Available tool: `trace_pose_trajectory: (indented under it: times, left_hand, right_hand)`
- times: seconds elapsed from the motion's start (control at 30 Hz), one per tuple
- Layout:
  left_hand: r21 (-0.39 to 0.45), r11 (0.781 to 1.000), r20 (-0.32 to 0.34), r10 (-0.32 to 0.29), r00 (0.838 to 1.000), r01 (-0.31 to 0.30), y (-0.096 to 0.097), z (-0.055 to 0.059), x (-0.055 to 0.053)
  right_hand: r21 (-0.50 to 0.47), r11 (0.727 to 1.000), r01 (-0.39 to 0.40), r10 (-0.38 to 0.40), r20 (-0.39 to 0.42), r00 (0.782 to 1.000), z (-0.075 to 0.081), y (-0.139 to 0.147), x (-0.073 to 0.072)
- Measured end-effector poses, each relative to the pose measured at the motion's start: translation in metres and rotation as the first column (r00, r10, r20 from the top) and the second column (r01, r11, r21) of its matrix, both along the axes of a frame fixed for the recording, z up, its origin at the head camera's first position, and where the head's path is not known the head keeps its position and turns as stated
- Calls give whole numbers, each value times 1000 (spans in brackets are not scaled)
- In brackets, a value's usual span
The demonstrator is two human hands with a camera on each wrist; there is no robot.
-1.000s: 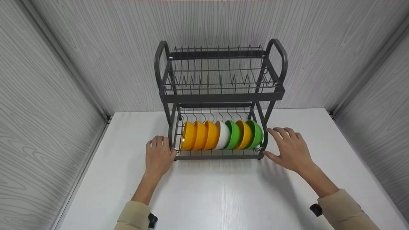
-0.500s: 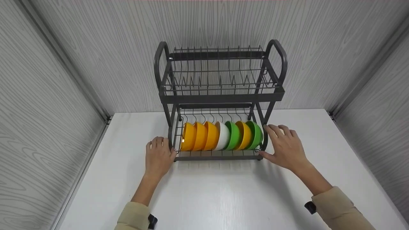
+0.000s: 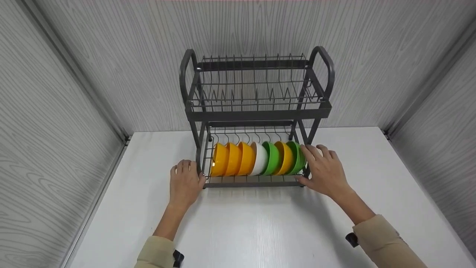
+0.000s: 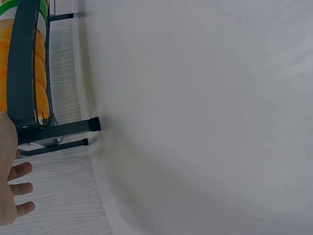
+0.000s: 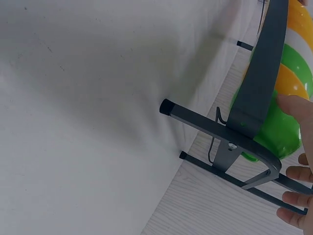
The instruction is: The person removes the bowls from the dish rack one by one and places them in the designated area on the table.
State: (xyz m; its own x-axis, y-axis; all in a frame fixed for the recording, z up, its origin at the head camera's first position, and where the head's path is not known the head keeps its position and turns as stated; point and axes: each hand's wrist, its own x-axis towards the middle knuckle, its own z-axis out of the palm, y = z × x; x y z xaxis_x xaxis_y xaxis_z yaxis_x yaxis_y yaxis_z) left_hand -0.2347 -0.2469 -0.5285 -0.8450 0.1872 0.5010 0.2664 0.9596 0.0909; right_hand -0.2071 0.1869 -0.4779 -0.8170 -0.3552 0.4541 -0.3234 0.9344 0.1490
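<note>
A two-tier dark metal dish rack (image 3: 256, 113) stands on the white table. On its lower tier a row of nested bowls rests on edge: orange bowls (image 3: 232, 159) at left, a white bowl (image 3: 259, 159), a green bowl (image 3: 272, 158), another orange bowl (image 3: 284, 158), then a green bowl (image 3: 296, 162) at the right end. My left hand (image 3: 185, 183) holds the rack's left front corner, thumb in front of the post and index finger behind it. My right hand (image 3: 325, 170) reaches around the right post with fingers spread, its fingertips at the end green bowl; the thumb overlaps that bowl in the right wrist view.
The upper tier (image 3: 256, 82) has upright wire dividers and a curved handle at each end. Grey wood-grain panels (image 3: 238, 22) surround the table (image 3: 238, 223) at the back and both sides. The rack's feet (image 5: 167, 106) stand on the table.
My right hand has moved left, from outside the right post to the end green bowl. My left hand has stayed at the left corner, and the rack and bowls have not moved.
</note>
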Motion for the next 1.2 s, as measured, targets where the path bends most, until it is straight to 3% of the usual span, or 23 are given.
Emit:
trace_pose_trajectory:
  times: [0.43,0.63,0.93,1.2]
  left_hand:
    - [-10,1000,14,4,1000,-4,1,0,0]
    - [-14,1000,41,13,999,-13,1,2,0]
    - [-7,1000,7,0,1000,0,1,2,0]
    - [8,1000,42,9,999,-9,1,3,0]
  right_hand:
    - [39,999,4,-2,-35,999,-6,-4,-9]
    - [45,998,39,-39,-6,999,-7,-5,-13]
    - [41,998,36,-37,6,999,-8,-8,-18]
    - [42,998,47,-48,37,998,-9,-11,-20]
